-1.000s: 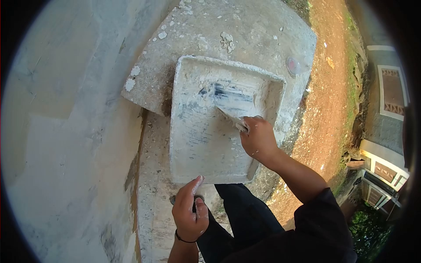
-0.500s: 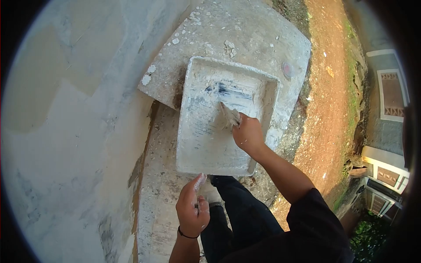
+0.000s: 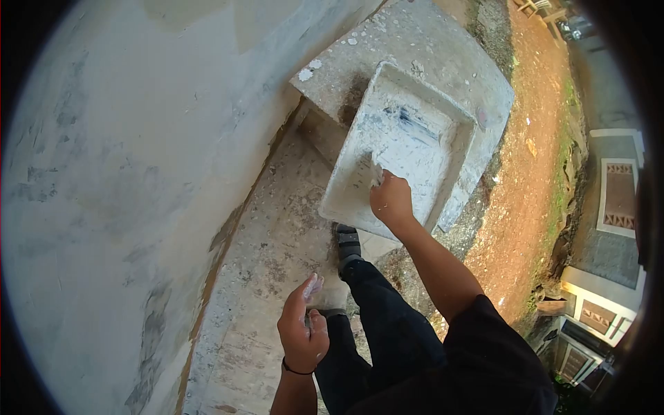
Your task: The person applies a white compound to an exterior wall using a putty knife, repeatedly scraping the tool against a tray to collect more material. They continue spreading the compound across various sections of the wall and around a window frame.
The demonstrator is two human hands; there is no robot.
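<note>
A: Where our right hand (image 3: 391, 199) reaches, item one: scraper (image 3: 374, 173), gripped, blade down in the plaster tray (image 3: 443, 114) on the concrete slab (image 3: 415, 34).

B: Item two: our left hand (image 3: 302, 330), loosely curled, holding nothing we can make out, beside the wall (image 3: 138, 173).

The tray (image 3: 443, 149) looks like plastic, matt and crusted with dried whitish plaster, dark streaks showing through. It sits on a rough, pitted concrete slab (image 3: 443, 52) flecked with white. The wall (image 3: 138, 173) is smooth grey plaster, blotchy and matt. The ledge (image 3: 266, 277) is coarse, stained cement. The left hand (image 3: 302, 332) has chalky paste on its fingertips.
</note>
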